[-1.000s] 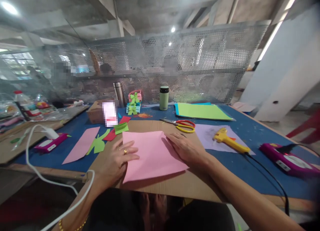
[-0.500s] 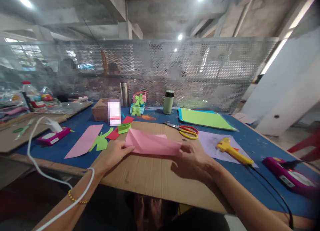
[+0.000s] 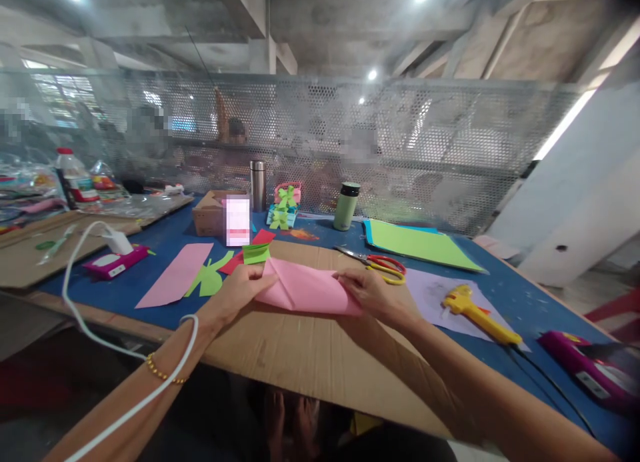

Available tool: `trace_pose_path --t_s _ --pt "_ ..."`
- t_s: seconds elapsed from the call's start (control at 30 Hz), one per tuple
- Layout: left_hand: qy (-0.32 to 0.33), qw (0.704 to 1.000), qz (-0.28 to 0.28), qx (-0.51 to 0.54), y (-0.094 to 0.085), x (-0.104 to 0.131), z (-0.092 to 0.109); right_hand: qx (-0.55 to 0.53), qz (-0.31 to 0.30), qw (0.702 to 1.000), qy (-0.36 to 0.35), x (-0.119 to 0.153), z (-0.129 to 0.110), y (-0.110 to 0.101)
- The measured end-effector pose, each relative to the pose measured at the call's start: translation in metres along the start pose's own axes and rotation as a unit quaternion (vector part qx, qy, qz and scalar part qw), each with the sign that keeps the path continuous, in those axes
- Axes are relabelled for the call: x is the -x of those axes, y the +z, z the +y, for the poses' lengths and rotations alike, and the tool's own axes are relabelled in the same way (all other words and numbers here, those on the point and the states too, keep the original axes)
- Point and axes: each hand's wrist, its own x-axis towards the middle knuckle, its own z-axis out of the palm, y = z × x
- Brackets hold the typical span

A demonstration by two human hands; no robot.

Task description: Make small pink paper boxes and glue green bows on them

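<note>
Pink paper [image 3: 313, 292] is doubled into a band above the brown cardboard [image 3: 295, 349] in the head view, directly in front of the person. Its long axis runs left to right, the right end dipping slightly toward the person; a slanting crease crosses its left part. The left hand [image 3: 240, 292] pinches the left end between thumb and fingers, and the right hand [image 3: 375, 295] pinches the upper edge near the right end. Just beyond the right hand lie scissors [image 3: 369, 260], blades pointing left and away. Farther right, a yellow glue gun [image 3: 480, 319] rests on a lilac sheet [image 3: 425, 292]. Near the left hand are a green cutout [image 3: 211, 277] and a pink strip [image 3: 175, 275], slanting away rightward.
</note>
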Motion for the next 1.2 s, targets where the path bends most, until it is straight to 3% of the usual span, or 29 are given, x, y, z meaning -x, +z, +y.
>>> trace_pose_path --t_s 0.1,0.17,0.27,0.37,0.47,0.53,0.63,0.8,0.9,1.07,1.2 --pt "-0.017 0.999 -0.004 0.029 0.000 -0.002 -0.007 -0.135 -0.001 0.987 0.088 -0.003 -0.003 0.001" --pt "-0.015 0.999 0.010 0.039 0.001 -0.001 -0.012 -0.270 -0.003 0.951 0.148 0.003 -0.006 0.004" --pt "-0.012 0.999 0.040 0.005 0.001 0.001 -0.018 -0.357 -0.023 0.919 0.167 0.015 -0.010 0.006" --pt "0.005 0.996 0.062 -0.065 0.001 -0.001 -0.023 -0.279 -0.026 0.950 0.138 0.021 -0.009 0.009" --pt "0.034 0.987 0.092 -0.128 0.004 -0.005 -0.027 -0.118 0.009 0.989 0.091 0.018 0.000 0.012" --pt "0.048 0.977 0.126 -0.164 0.007 -0.007 -0.028 -0.007 0.036 0.997 0.066 0.015 0.005 0.015" --pt "0.067 0.955 0.148 -0.248 0.014 -0.005 -0.023 0.127 0.051 0.988 0.066 0.013 0.005 0.020" --pt "0.082 0.881 0.065 -0.461 0.023 0.004 -0.011 0.317 0.005 0.943 0.098 0.014 -0.005 0.024" --pt "0.062 0.842 0.045 -0.534 0.024 0.005 -0.010 0.339 -0.016 0.939 0.061 0.015 -0.008 0.020" --pt "0.048 0.851 0.015 -0.523 0.021 0.004 -0.013 0.304 -0.015 0.951 0.058 0.017 -0.012 0.017" --pt "0.074 0.858 0.030 -0.507 0.019 0.004 -0.015 0.303 -0.040 0.950 0.062 0.017 -0.018 0.016"
